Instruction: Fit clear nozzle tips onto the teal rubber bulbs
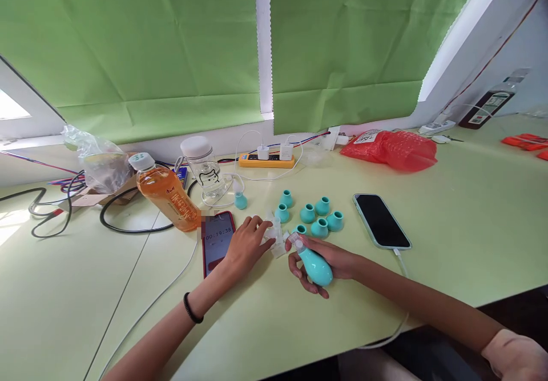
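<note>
My right hand point(331, 257) holds a teal squeeze bulb point(317, 268) with a clear plastic nozzle point(297, 241) on its narrow end. The nozzle points up and to the left. My left hand point(248, 244) reaches over a small group of clear plastic pieces point(278, 235), thumb and fingers apart, fingertips at their edge. Whether it touches one is hard to see. Behind both hands stand several teal bulbs point(307, 213) with open necks facing up. Farther left, one more teal bulb point(240, 200) carries a pale tip.
Left of my left hand lies a red-cased phone point(217, 238) showing a timer. Behind are an orange drink bottle point(169, 192), a clear cup point(205, 167) and a yellow power strip point(266, 161). A charging phone point(382, 221) and red plastic bag point(391, 149) lie right.
</note>
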Demonstrator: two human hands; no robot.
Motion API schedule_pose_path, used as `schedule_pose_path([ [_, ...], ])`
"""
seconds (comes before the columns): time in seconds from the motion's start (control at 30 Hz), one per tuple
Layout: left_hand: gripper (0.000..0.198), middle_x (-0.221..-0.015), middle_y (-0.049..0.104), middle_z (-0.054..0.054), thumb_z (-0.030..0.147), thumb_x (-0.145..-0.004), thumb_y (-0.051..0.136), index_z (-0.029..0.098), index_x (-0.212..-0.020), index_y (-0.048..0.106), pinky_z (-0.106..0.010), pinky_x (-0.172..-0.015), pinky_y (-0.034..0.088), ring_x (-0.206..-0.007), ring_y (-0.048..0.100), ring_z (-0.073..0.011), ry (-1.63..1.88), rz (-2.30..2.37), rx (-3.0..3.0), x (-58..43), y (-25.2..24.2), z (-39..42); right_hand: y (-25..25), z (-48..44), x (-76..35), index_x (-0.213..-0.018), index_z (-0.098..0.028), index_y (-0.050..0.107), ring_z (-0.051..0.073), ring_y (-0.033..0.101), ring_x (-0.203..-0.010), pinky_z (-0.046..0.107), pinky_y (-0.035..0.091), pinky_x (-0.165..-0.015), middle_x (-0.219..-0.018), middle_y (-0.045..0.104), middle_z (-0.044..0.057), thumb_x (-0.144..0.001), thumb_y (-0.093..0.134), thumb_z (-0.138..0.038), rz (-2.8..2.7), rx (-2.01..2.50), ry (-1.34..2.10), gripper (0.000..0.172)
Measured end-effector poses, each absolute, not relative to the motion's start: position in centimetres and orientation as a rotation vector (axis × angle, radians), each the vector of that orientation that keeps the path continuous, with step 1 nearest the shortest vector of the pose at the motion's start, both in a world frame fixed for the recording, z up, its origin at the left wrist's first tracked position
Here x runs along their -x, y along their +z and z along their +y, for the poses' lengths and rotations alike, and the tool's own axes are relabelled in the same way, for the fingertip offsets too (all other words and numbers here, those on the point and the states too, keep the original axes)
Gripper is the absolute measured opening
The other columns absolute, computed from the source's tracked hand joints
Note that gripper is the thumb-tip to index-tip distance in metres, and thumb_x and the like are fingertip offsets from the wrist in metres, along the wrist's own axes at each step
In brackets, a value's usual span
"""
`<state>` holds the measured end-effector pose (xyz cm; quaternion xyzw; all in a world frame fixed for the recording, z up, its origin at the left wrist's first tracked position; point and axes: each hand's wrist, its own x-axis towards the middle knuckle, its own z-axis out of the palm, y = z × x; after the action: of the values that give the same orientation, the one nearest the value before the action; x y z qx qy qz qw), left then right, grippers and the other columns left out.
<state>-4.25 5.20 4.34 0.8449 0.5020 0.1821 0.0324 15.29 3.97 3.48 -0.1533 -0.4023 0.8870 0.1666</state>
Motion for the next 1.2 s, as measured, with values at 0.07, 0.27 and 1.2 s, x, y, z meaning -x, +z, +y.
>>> schedule_pose_path([
  [0.07, 0.030, -0.105, 0.050, -0.012, 0.024, -0.076, 0.050, 0.017, -0.105, 0.050, -0.039, -0.071, 0.042, -0.094, 0.044, -0.0256, 0.596, 1.513, -2.755, 4.2, 3.4, 5.4, 3.5, 3.8, -15.2, -0.086, -0.019, 0.036, 0.012, 0.052, -0.047, 0.020, 0.040, -0.031, -0.065, 0.048, 0.000, -0.081, 0.029, -0.049, -1.089, 0.414, 2.522, 0.032],
  [0.27, 0.033, -0.107, 0.048, -0.012, 0.016, -0.080, 0.044, 0.017, -0.113, 0.043, -0.037, -0.078, 0.042, -0.097, 0.042, -0.0201, 1.010, 1.081, -2.819, 3.6, 4.1, 3.7, 3.8, 3.5, -14.8, -0.082, -0.019, 0.036, 0.014, 0.054, -0.055, 0.025, 0.043, -0.040, -0.069, 0.050, 0.001, -0.080, 0.037, -0.043, -0.993, 0.443, 2.475, 0.024],
  [1.2, 0.016, -0.080, 0.052, -0.012, 0.005, -0.080, 0.039, 0.005, -0.089, 0.052, -0.031, -0.063, 0.045, -0.081, 0.041, -0.0191, 0.822, 0.829, -3.132, 3.3, 6.7, 2.1, 3.0, 1.7, -14.4, -0.086, -0.020, 0.036, 0.009, 0.052, -0.053, 0.021, 0.041, -0.041, -0.075, 0.049, 0.000, -0.082, 0.037, -0.043, -1.264, 0.614, 2.139, 0.024],
])
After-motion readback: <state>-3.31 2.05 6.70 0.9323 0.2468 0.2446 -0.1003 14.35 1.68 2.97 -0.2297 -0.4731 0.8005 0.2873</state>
